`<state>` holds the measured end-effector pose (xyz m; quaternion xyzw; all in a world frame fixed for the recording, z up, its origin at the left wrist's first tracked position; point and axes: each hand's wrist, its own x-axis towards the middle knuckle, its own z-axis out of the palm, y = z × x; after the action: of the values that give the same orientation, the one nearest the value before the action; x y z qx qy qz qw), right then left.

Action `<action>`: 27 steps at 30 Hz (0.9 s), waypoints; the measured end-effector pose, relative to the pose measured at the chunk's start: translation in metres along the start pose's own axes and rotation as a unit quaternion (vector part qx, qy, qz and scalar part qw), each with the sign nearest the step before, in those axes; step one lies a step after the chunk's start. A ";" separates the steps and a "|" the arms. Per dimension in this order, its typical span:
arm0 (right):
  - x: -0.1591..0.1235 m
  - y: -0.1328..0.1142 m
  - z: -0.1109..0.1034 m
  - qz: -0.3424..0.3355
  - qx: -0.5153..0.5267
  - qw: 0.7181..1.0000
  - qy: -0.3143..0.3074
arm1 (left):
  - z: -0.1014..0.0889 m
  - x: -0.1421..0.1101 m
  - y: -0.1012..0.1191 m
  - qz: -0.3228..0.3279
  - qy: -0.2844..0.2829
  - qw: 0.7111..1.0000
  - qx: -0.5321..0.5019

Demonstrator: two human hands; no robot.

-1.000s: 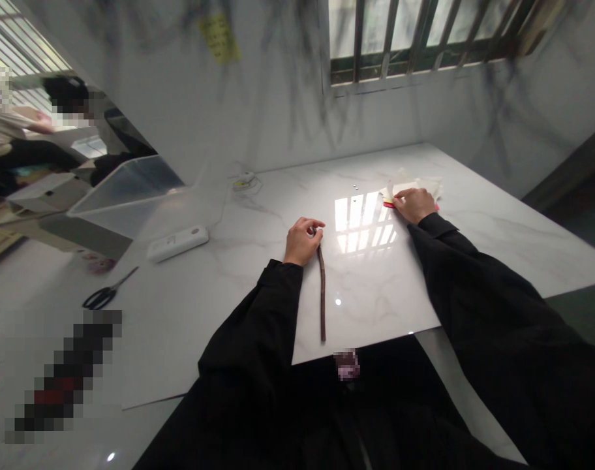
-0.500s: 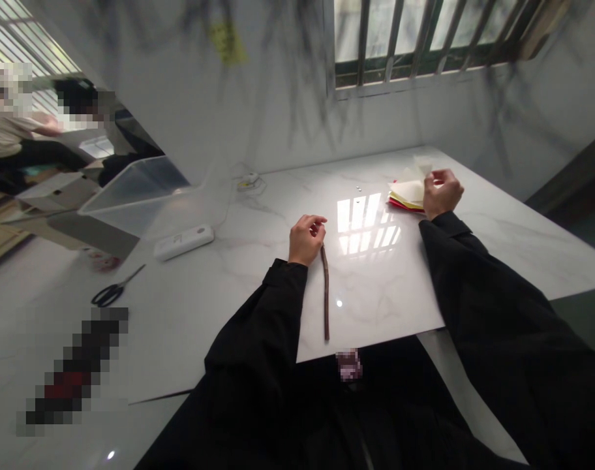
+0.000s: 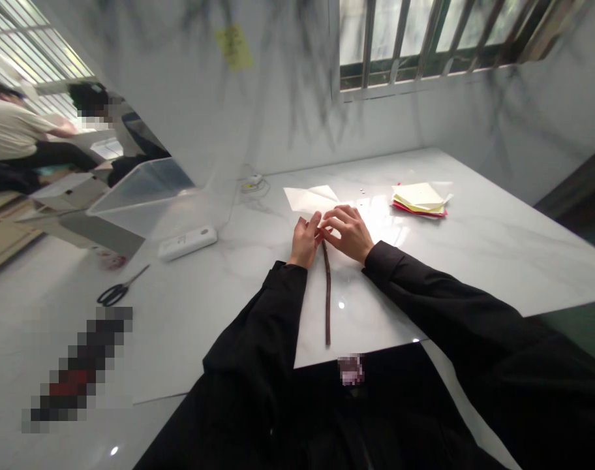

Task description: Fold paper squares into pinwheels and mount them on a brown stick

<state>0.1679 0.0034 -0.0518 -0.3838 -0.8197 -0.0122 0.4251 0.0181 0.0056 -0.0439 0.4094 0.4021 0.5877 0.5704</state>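
Observation:
A thin dark brown stick [image 3: 327, 297] lies on the white marble table [image 3: 473, 254], running from my hands toward the near edge. My left hand [image 3: 305, 240] is closed around the stick's far end. My right hand [image 3: 347, 230] sits beside it, fingers curled and touching that same end. A pale sheet of paper [image 3: 310, 197] lies flat just beyond both hands. A stack of yellow, white and pink paper sheets [image 3: 419, 198] rests farther right.
A white remote-like box [image 3: 187, 242] and black scissors [image 3: 120, 290] lie on the left. A clear plastic bin [image 3: 145, 196] stands behind them, with a small cabled item [image 3: 251, 184] by the wall. Two people sit at far left.
My right hand left the paper stack, carried one pale sheet over, and now meets my left hand at the stick's end. The sheet now lies beyond my hands.

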 end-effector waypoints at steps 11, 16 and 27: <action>-0.003 0.020 0.002 0.195 0.161 0.960 0.121 | -0.009 -0.001 0.007 -0.022 0.069 0.997 -0.031; -0.004 0.041 -0.004 0.315 0.366 0.874 0.053 | -0.009 -0.004 0.004 -0.044 0.014 0.999 -0.004; -0.006 0.047 0.002 0.424 0.489 0.757 0.094 | -0.015 0.000 0.002 -0.056 -0.014 0.998 0.019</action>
<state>0.1984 0.0332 -0.0713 -0.4287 -0.4235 0.5353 0.5919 0.0030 0.0051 -0.0471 0.4055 0.4277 0.5408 0.6001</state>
